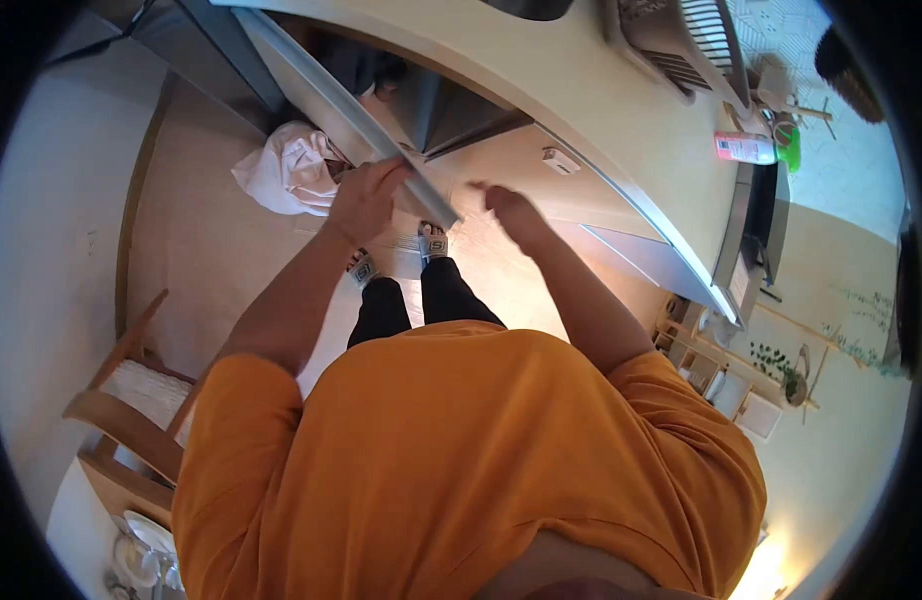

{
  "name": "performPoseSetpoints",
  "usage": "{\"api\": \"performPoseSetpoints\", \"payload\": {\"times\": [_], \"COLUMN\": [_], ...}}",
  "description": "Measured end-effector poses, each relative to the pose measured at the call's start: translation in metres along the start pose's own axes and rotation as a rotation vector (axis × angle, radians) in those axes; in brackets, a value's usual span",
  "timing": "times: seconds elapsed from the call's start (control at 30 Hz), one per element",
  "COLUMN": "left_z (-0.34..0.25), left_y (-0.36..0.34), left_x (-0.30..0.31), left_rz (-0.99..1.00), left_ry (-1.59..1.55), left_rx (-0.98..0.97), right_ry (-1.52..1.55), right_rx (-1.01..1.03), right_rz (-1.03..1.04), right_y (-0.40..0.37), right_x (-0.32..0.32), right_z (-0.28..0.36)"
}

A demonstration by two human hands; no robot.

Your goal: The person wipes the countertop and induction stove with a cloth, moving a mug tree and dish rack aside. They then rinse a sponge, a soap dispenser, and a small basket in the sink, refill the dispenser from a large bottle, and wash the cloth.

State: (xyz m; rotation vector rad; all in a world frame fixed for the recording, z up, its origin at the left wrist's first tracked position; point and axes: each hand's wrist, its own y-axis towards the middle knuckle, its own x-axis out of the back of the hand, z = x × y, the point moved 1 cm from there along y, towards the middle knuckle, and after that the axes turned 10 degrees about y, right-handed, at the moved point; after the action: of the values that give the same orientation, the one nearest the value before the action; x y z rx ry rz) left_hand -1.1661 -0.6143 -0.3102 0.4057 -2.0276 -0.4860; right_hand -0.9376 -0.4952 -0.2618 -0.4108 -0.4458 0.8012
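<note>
A cabinet door [341,105] under the counter stands swung open, its pale edge slanting toward me. My left hand [366,198] is closed over this edge near the door's lower end in the view. My right hand [513,215] is in the air to the right of the door, apart from it, slightly blurred. Its visible fingers stretch toward the cabinet front, and nothing shows in them. Inside the dark cabinet opening [381,60], dim shapes are hard to make out. A white plastic bag [293,170] sits on the floor behind my left hand.
Above the cabinets curves a pale countertop [581,70] with a dish rack [671,45] and a pink-and-white spray bottle [746,148] with a green top. A wooden chair [131,420] stands at the left. My sandalled feet [433,243] are close to the door.
</note>
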Motion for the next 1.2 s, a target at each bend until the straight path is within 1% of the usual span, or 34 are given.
{"api": "performPoseSetpoints", "payload": {"times": [0.03, 0.07, 0.1, 0.13, 0.2, 0.23, 0.27, 0.33, 0.37, 0.43, 0.47, 0.53, 0.57, 0.6, 0.63, 0.67, 0.7, 0.73, 0.77, 0.8, 0.83, 0.87, 0.93, 1.0, 1.07, 1.1, 1.17, 1.2], "left_z": [0.003, 0.006, 0.008, 0.009, 0.011, 0.016, 0.009, -0.010, -0.018, -0.027, -0.029, -0.031, -0.030, -0.027, -0.023, -0.021, -0.021, -0.018, -0.016, -0.013, -0.009, -0.006, 0.001, 0.011, 0.018, 0.022, 0.030, 0.034], "left_y": [-0.010, -0.018, -0.023, -0.027, -0.035, -0.042, -0.040, -0.039, -0.037, -0.037, -0.040, -0.048, -0.052, -0.055, -0.056, -0.057, -0.058, -0.059, -0.060, -0.062, -0.063, -0.065, -0.076, -0.103, -0.111, -0.111, -0.113, -0.114], "left_x": [0.005, 0.013, 0.020, 0.029, 0.054, 0.063, 0.071, 0.087, 0.091, 0.099, 0.104, 0.113, 0.118, 0.123, 0.128, 0.131, 0.135, 0.136, 0.138, 0.139, 0.143, 0.147, 0.151, 0.159, 0.157, 0.153, 0.152, 0.151], "left_rz": [-0.003, 0.012, 0.028, 0.022, 0.024, 0.112, 0.104, -0.268, -0.283, -0.119, -0.133, 0.076, 0.073, 0.112, 0.149, 0.142, 0.156, 0.162, 0.179, 0.195, 0.221, 0.248, 0.272, 0.231, 0.270, 0.294, 0.328, 0.346], "left_ry": [0.005, -0.005, -0.012, 0.001, -0.019, 0.023, 0.027, -0.199, -0.193, 0.056, 0.068, 0.445, 0.450, 0.461, 0.472, 0.474, 0.435, 0.400, 0.396, 0.392, 0.425, 0.461, 0.493, 0.535, 0.589, 0.617, 0.665, 0.681], "left_rx": [0.024, 0.001, -0.023, 0.010, -0.003, 0.031, 0.058, 0.784, 0.819, 0.970, 1.003, 1.039, 1.059, 1.055, 1.046, 1.049, 1.029, 1.004, 0.997, 0.988, 0.962, 0.935, 0.950, 0.900, 0.862, 0.847, 0.830, 0.825], "right_ry": [-0.107, -0.216, -0.226, -0.238, -0.294, -0.296, -0.309, -0.319, -0.337, -0.239, -0.247, -0.193, -0.210, -0.182, 0.097, -0.152, -0.271, 0.234, 0.410, 0.414, 0.421, 0.434, 0.498, 0.576, 0.654, 0.666, 0.703, 0.706], "right_rx": [0.053, 0.110, 0.017, -0.078, -0.039, 0.101, 0.095, -0.003, -0.014, 0.370, 0.368, -0.039, -0.072, 0.097, -0.259, 0.197, -0.104, -0.215, -0.264, -0.322, -0.373, -0.352, -0.321, -0.293, -0.278, -0.266, -0.069, -0.063], "right_rz": [0.171, 0.350, 0.372, 0.395, 0.439, 0.486, 0.511, 0.722, 0.755, 0.738, 0.775, 1.210, 1.255, 1.227, 1.080, 0.855, 0.549, 0.290, 0.282, -0.068, -0.417, -0.421, -0.506, -0.588, -0.666, -0.665, -0.675, -0.672], "right_y": [0.005, 0.006, 0.005, 0.000, -0.007, -0.005, -0.002, -0.004, -0.007, -0.015, -0.009, 0.013, 0.038, 0.073, 0.109, 0.156, 0.199, 0.255, 0.314, 0.390, 0.446, 0.468, 0.504, 0.530, 0.556, 0.581, 0.632, 0.636], "right_x": [-0.014, -0.033, -0.050, -0.065, -0.086, -0.094, -0.102, -0.124, -0.139, -0.165, -0.171, -0.185, -0.190, -0.194, -0.197, -0.187, -0.171, -0.152, -0.116, -0.075, -0.044, -0.028, -0.004, 0.016, 0.039, 0.059, 0.090, 0.088], "right_z": [-0.012, -0.020, -0.015, -0.002, 0.015, 0.002, 0.001, 0.003, -0.002, -0.009, -0.001, 0.019, -0.006, -0.036, -0.057, -0.075, -0.082, -0.116, -0.139, -0.184, -0.212, -0.209, -0.185, -0.161, -0.149, -0.161, -0.190, -0.183]}}
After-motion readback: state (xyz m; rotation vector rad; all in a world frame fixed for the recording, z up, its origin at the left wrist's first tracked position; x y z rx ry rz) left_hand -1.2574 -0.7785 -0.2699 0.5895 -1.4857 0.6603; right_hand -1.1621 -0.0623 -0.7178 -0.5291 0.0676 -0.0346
